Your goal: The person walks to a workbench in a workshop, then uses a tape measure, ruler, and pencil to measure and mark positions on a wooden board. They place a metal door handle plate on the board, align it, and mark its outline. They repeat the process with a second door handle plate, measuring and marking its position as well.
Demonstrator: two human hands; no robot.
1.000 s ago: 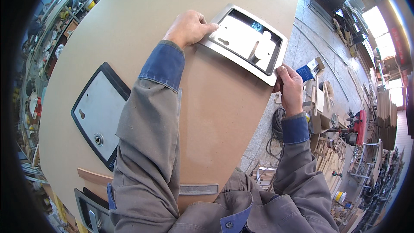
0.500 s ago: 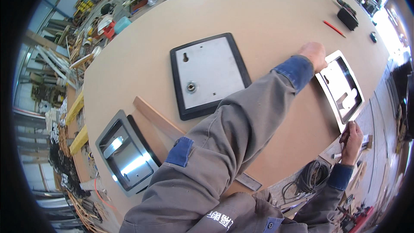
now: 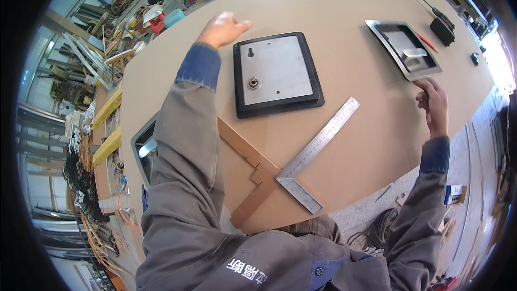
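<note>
Frame (image 3: 404,49): near pencil (image 3: 427,42)
Right hand (image 3: 434,105): at frame's edge — cannot tell if clamped
Left hand (image 3: 221,30): unclenched — near panel (image 3: 281,69)

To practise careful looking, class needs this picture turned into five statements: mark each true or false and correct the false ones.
1. The right hand is at the near edge of the recessed metal plate. True.
2. The left hand is gripping the black-rimmed panel. False: the left hand is off the black-rimmed panel, near its far left corner.
3. A red pencil lies near the recessed metal plate. True.
4. The metal square lies on the panel. False: the metal square lies nearer the person, beside brown wood.
5. The panel has a round lock. True.
</note>
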